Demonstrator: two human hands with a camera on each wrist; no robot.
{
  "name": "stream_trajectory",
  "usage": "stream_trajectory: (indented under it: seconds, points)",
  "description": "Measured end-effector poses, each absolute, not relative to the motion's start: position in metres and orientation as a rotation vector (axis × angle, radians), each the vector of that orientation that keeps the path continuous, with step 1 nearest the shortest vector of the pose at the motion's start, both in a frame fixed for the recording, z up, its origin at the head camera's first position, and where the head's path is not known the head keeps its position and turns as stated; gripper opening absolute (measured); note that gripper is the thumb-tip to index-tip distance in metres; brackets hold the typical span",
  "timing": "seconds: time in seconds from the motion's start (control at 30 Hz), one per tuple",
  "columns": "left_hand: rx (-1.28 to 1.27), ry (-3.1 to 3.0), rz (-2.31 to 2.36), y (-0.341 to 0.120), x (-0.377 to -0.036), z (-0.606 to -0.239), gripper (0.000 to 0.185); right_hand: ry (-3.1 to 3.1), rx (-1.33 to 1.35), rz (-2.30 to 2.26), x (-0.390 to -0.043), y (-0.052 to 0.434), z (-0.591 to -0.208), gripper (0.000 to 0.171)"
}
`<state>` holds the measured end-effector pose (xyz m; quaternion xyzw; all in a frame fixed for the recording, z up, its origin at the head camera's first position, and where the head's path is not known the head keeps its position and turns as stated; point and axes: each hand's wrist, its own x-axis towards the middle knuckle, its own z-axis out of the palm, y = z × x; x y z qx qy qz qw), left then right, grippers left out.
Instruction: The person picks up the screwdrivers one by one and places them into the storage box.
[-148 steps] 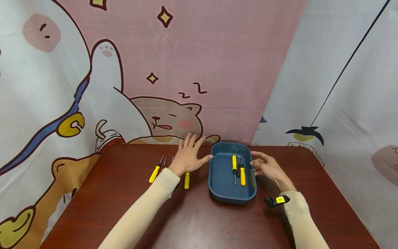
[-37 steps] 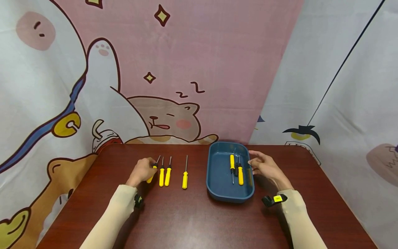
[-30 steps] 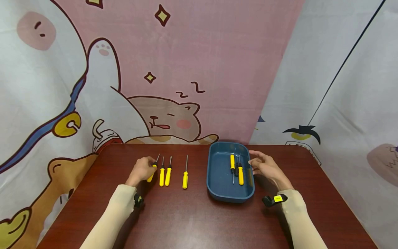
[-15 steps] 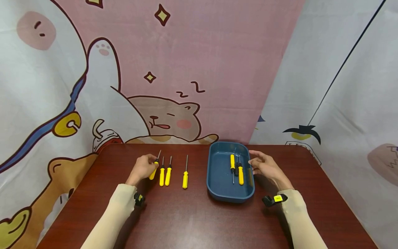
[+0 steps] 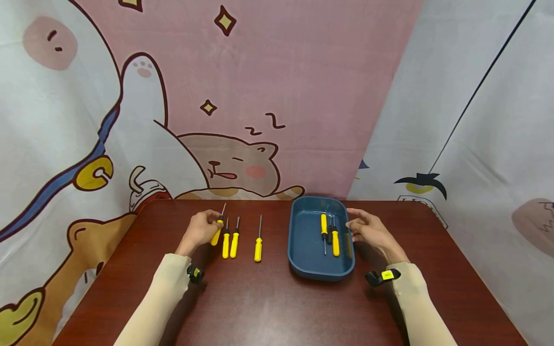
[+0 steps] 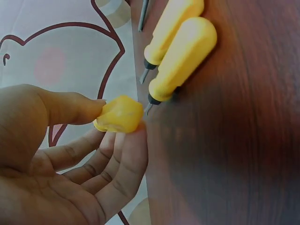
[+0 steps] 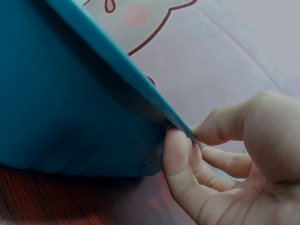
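My left hand (image 5: 200,229) pinches a yellow-handled screwdriver (image 5: 216,235) between thumb and fingers, its shaft pointing up and away. In the left wrist view the handle (image 6: 123,115) is seen end-on, apart from two other handles. Beside it on the table lie two yellow-and-black screwdrivers (image 5: 225,246), and a longer all-yellow-handled one (image 5: 258,250) further right. My right hand (image 5: 373,234) pinches the rim of a blue tray (image 5: 305,254), thumb outside in the right wrist view. Inside the tray lie two yellow screwdrivers (image 5: 335,245) and a dark-handled one (image 5: 330,235).
All this is on a dark red-brown wooden table (image 5: 277,307). A cloth (image 5: 329,86) printed with cartoon animals hangs right behind the table's far edge. Each wrist wears a small black camera strap.
My left hand first reached near the middle, then came to the leftmost screwdriver. Over the last second it has raised that screwdriver, moving slightly right and away. The right hand stays at the tray.
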<state>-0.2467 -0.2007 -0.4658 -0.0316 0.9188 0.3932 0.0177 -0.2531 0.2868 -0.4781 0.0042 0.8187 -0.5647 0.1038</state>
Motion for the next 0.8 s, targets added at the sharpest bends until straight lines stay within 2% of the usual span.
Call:
stream_trajectory:
  seconds: [0.8]
  points:
    - [-0.036, 2.711, 1.467, -0.175, -0.243, -0.457, 0.034, 2.401, 0.002, -1.686, -0.251, 0.285, -0.477, 0.059]
